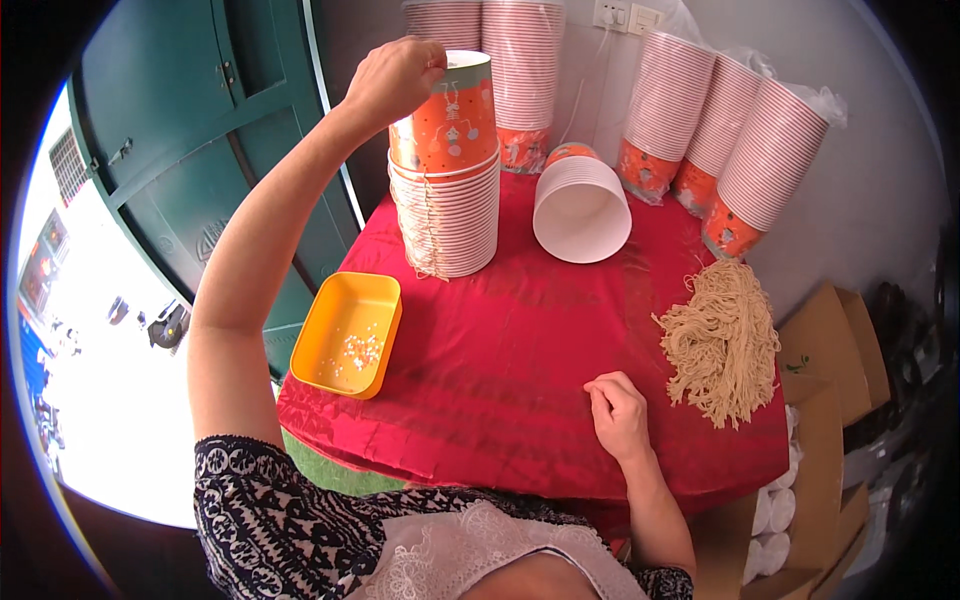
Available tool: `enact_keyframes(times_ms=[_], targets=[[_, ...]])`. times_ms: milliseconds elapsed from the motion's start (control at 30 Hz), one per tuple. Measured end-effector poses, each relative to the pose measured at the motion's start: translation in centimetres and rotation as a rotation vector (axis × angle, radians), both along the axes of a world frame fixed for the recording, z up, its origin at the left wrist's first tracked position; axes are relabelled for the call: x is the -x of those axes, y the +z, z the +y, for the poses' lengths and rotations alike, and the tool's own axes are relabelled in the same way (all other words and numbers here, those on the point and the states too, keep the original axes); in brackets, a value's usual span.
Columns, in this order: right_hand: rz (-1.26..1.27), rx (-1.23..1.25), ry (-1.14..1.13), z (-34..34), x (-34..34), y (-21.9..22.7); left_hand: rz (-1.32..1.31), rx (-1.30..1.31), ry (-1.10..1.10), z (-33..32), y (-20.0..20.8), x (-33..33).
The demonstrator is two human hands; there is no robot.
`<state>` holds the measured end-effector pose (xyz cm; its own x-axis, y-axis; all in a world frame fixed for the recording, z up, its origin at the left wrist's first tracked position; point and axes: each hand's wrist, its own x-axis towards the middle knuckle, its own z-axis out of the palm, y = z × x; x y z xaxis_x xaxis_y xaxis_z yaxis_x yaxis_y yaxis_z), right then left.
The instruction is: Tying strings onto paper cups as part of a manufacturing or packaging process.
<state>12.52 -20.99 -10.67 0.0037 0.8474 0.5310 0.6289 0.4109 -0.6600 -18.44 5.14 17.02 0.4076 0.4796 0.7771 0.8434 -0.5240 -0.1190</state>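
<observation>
A tall stack of paper buckets [447,215] stands upside down at the back left of the table, white rims below. Its top bucket [455,125] shows an orange and green printed side. My left hand [398,75] is closed at the upper edge of that bucket, its fingertips partly hidden; what they pinch, if anything, cannot be made out. Thin tan strings [428,225] hang down the stack's side. My right hand [618,410] rests over the front right of the red cloth, thumb and fingers pressed together, with any held thing too small to see.
A yellow tray [312,352] with small pale beads [358,350] sits at the left. White-lined buckets [583,215] lie on their side mid-table. A tan string bundle [722,340] lies right. Wrapped bucket stacks [765,160] line the wall; a cardboard box [815,430] stands beside the table.
</observation>
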Motion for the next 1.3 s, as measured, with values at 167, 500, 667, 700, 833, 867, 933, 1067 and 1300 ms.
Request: enact_keyframes(times_ms=[167,500,667,700,833,867,933,1067,1300], targets=[[0.007,0.000,0.001,0.1,-0.3,-0.4,-0.009,0.023,0.007,-0.2,-0.2,-0.3],[0.006,-0.008,0.006,-0.1,0.0,0.0,-0.003,-0.230,-0.068,-0.6,-3.5,-0.3],[-0.005,-0.036,0.024,-0.1,0.1,-0.2,-0.045,-0.206,-0.006,-1.5,-4.1,-1.2],[-0.004,-0.028,0.021,-0.3,0.1,-0.2,-0.041,-0.207,-0.017,-1.6,-4.2,-1.3],[-0.018,-0.065,0.019,0.2,0.0,-0.5,-0.020,-0.233,0.096,-3.3,-5.3,-2.0],[-0.016,-0.064,0.025,0.2,-0.1,-0.7,-0.056,-0.372,0.101,-4.0,-6.4,-2.9],[-0.009,-0.067,0.030,0.3,-0.3,-1.1,-0.030,-0.325,0.012,-6.3,-7.9,-5.6],[-0.024,-0.079,0.032,0.0,-0.1,-0.9,0.082,-0.116,-0.354,-6.3,-12.2,-10.6],[-0.022,-0.090,0.052,-0.3,0.3,-0.8,0.157,-0.052,-0.327,0.9,-16.3,-18.1]])
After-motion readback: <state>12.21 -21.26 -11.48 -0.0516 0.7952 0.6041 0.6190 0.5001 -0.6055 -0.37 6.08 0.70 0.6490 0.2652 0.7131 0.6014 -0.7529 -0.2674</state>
